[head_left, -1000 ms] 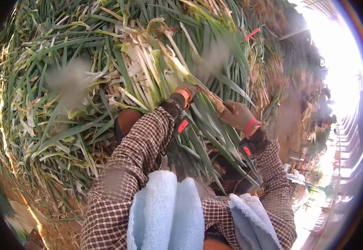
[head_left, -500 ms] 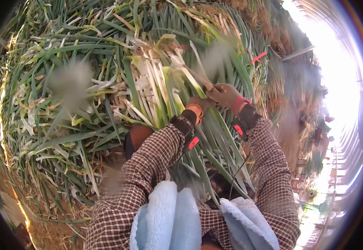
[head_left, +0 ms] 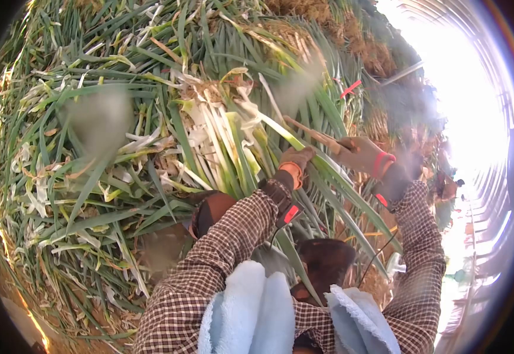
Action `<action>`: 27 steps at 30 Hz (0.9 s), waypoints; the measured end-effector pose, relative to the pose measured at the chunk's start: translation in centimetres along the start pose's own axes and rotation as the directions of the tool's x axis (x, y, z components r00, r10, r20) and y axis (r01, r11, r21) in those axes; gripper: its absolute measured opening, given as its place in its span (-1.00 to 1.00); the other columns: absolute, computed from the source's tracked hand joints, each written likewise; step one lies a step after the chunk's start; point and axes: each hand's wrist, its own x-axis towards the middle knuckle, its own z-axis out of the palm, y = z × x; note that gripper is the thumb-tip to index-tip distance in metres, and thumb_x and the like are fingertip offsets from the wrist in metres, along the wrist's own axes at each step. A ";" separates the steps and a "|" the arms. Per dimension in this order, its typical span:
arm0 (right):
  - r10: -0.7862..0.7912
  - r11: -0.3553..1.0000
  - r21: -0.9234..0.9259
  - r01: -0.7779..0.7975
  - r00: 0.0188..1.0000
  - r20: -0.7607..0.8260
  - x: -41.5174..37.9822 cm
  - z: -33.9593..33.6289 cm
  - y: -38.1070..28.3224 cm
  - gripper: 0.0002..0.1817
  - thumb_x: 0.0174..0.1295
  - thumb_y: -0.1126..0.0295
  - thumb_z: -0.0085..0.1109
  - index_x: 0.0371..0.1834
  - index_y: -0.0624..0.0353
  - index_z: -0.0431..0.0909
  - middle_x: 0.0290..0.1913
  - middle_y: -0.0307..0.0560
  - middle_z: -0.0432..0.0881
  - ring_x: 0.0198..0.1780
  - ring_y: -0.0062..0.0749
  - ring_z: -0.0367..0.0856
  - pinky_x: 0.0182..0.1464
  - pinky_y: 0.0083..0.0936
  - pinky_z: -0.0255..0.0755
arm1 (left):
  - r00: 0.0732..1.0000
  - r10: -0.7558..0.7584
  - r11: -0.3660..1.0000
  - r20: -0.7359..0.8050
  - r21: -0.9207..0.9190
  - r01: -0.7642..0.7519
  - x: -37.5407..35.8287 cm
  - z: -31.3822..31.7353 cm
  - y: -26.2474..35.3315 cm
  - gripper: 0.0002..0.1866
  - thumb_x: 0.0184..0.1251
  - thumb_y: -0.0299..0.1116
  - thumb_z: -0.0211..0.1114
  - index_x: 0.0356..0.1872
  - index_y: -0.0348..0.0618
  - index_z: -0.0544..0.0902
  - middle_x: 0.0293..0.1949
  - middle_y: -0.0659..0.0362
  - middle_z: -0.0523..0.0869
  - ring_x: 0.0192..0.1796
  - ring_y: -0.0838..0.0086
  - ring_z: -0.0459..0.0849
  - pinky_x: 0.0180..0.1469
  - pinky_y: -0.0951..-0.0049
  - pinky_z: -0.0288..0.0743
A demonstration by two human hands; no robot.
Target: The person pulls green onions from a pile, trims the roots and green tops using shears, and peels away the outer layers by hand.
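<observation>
My left hand (head_left: 297, 159), gloved with an orange cuff, is closed around a long green onion (head_left: 289, 134). The onion's white end points up and left, and its green leaves trail down to the right past my wrist. To its right, my gloved right hand (head_left: 360, 154) with a red cuff is closed on a brown, dry-looking leaf strip (head_left: 313, 134). That strip lies alongside the onion, slanting up and left. Just left of my left hand sits a bunch of peeled green onions (head_left: 218, 127) with bright white stems.
Heaped green onions (head_left: 115, 194) with loose leaves spread across the left and top. More onions with brown roots (head_left: 363, 56) are piled at upper right, near a red tie (head_left: 350, 89). A light blue towel (head_left: 251, 307) hangs in front of me. Blurry spots veil parts of the view.
My right hand has moved right, away from my left hand, with the dry strip. The onion leaves have swung to the right. The whole view has shifted slightly.
</observation>
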 end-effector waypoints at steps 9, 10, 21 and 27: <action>0.017 1.000 0.017 -0.017 1.000 -0.005 3.4 5.3 1.2 -0.42 0.21 -0.13 0.23 0.10 0.10 0.64 -0.20 0.09 0.74 -0.15 -0.05 0.73 -0.05 -0.26 0.54 | 0.978 -0.033 0.915 -0.207 0.387 0.112 0.3 -1.3 -0.8 -0.55 0.24 -0.08 0.37 -0.09 -0.32 0.66 -0.48 0.21 0.59 -0.51 0.43 0.54 -0.46 0.30 0.40; 0.014 0.999 0.044 -0.014 1.000 0.010 4.8 5.7 1.6 -0.42 0.21 -0.12 0.23 0.09 0.11 0.63 -0.19 0.09 0.74 -0.15 -0.04 0.73 -0.05 -0.25 0.54 | 0.976 -0.011 0.885 -0.217 0.453 0.110 0.6 -1.8 -0.7 -0.50 0.24 -0.05 0.34 -0.09 -0.37 0.66 -0.45 0.15 0.63 -0.49 0.36 0.57 -0.42 0.24 0.42; -0.040 0.980 0.188 0.069 0.987 -0.154 19.8 10.6 4.7 -0.31 0.24 -0.21 0.11 -0.21 0.36 0.68 -0.37 0.29 0.68 -0.26 0.12 0.71 -0.14 -0.14 0.53 | 0.963 -0.132 0.850 -0.235 0.473 0.232 -1.3 -1.8 0.2 -0.32 0.21 0.04 0.43 0.17 -0.31 0.54 -0.12 0.11 0.68 -0.25 0.46 0.63 -0.29 0.33 0.53; -0.126 0.933 0.338 0.124 0.992 -0.016 16.9 11.7 7.4 -0.44 0.27 -0.11 0.22 -0.13 0.27 0.67 -0.45 0.07 0.62 -0.41 -0.28 0.57 -0.24 -0.29 0.45 | 0.918 -0.187 0.853 -0.350 0.406 0.328 -2.0 -1.0 0.2 -0.40 0.26 0.05 0.42 0.13 -0.22 0.56 -0.05 0.18 0.66 -0.19 0.49 0.62 -0.27 0.36 0.54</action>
